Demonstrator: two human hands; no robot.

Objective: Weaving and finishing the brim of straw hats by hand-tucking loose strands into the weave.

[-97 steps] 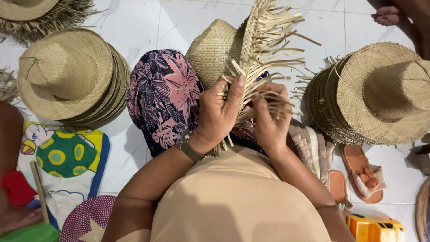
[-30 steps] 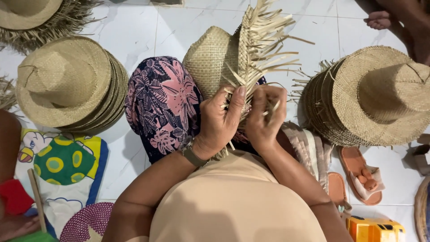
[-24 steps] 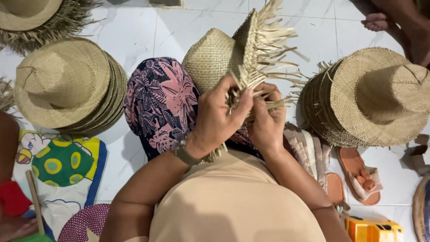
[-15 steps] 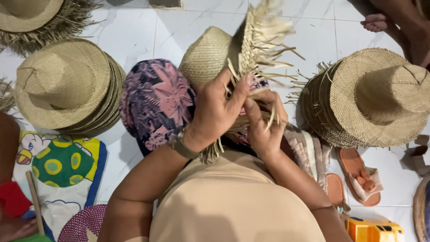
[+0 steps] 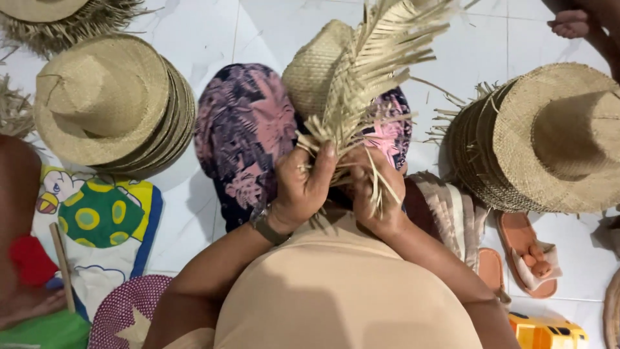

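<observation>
Two stacks of finished straw hats: one at upper left (image 5: 106, 103), one at right (image 5: 549, 139). One unfinished hat with loose fringe at top centre (image 5: 349, 71), another fringed hat at the top left corner (image 5: 58, 19). Two orange sandals at lower right (image 5: 526, 255). One yellow toy at the bottom right (image 5: 546, 331).

Bright, even daylight fills the scene; soft shadows fall on the white floor (image 5: 213, 39); focus stays sharp

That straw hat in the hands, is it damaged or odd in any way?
The straw hat held by the left hand and right hand has a ragged edge: loose straw strips fan out unwoven. The stacked hats on the floor have neat brims.
</observation>
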